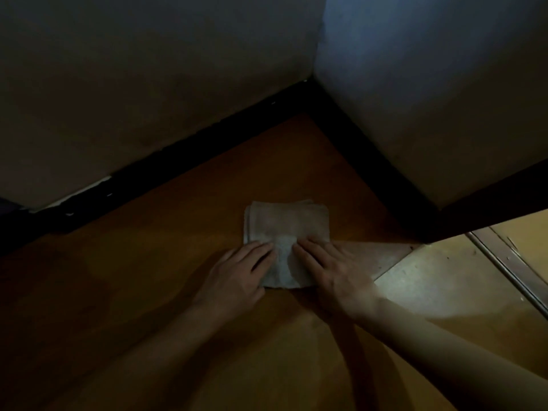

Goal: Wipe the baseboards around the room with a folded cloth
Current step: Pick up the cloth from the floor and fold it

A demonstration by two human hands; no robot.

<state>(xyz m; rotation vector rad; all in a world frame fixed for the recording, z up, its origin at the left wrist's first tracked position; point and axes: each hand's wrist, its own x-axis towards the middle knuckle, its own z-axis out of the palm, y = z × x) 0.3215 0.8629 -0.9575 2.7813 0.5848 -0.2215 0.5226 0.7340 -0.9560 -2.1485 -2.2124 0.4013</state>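
A pale grey cloth point(286, 226), folded into a rough square, lies flat on the brown floor near a dim room corner. My left hand point(241, 272) presses its near left part with straight fingers. My right hand point(329, 269) lies flat on its near right part, fingers also straight. A black baseboard point(184, 157) runs along the left wall up to the corner, and another stretch of black baseboard point(376, 155) runs down the right wall. Neither hand touches a baseboard.
The floor point(148, 292) is brown and mostly in shadow. A dark door frame edge point(486, 203) crosses at the right, with a metal threshold strip point(510, 274) and a brighter lit floor beyond it. White chipped marks point(89, 189) show on the left baseboard's top.
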